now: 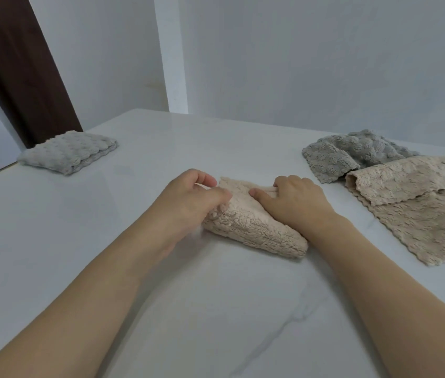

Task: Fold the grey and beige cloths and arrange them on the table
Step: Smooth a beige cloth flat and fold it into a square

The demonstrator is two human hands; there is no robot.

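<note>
1. Here, a folded beige fleecy cloth (254, 225) lies at the centre of the frame on the white marble-look table (216, 309), running from upper left to lower right.
2. The left hand (188, 203) holds the cloth's left end, its grip narrow, with curled fingers and thumb pinching the fabric.
3. The right hand (295, 200) rests on the cloth's upper right side, its fingers curled into a fold of the fabric and its thumb pointing left along it.
4. A folded grey bobbled cloth (70, 152) sits at the left of the frame, near the table's far edge, well apart from the hands.
5. At the right of the frame, a crumpled grey fleecy cloth (347, 154) lies beside loose beige fleecy cloths (418, 203), which partly overlap it.
6. A dark brown door frame (22, 72) stands in the upper left, against pale walls (311, 55).
</note>
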